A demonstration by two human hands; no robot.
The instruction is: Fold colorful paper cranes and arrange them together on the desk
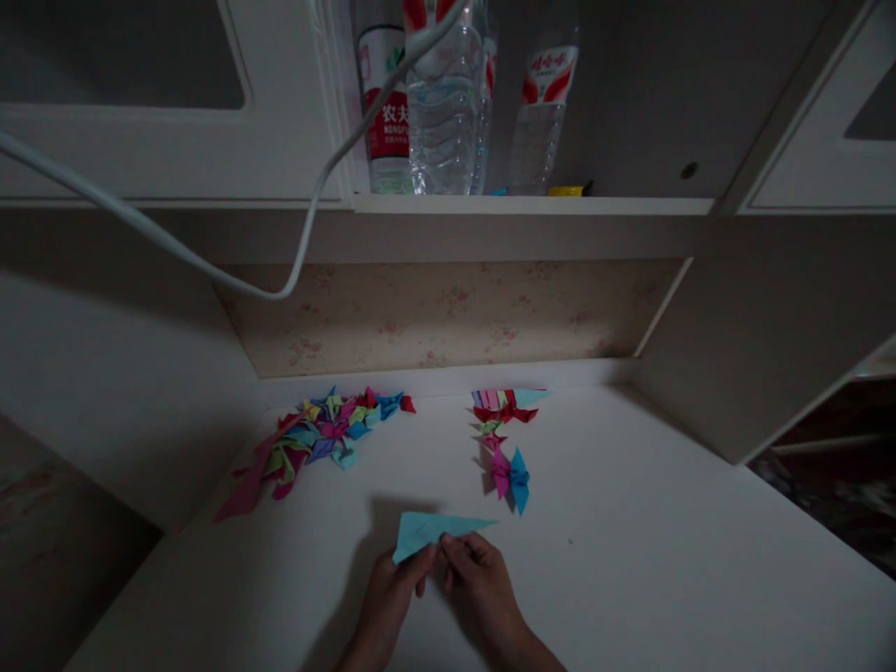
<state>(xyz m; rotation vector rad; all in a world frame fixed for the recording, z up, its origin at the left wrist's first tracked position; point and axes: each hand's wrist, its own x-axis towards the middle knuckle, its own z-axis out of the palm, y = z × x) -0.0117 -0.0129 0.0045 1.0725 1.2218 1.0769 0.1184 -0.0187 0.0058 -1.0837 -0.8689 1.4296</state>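
A light-blue piece of folded paper [424, 530] is held up just above the white desk, its long thin point aimed right. My left hand [393, 588] grips its lower left part between thumb and fingers. With thumb and forefinger together, my right hand [476, 571] pinches the lower edge near the middle. The fingers behind the paper are partly hidden. Beyond my hands, a pink and a blue folded paper crane [519, 481] sit side by side, with smaller red, green and pink folded pieces [494, 441] behind them.
A heap of colourful folded paper pieces [329, 429] lies at the desk's back left. Striped and light-blue paper [496, 399] rests near the back edge. Overhead, a shelf [532, 205] holds several plastic bottles [444, 121]. A white cable [308, 224] hangs across the upper left.
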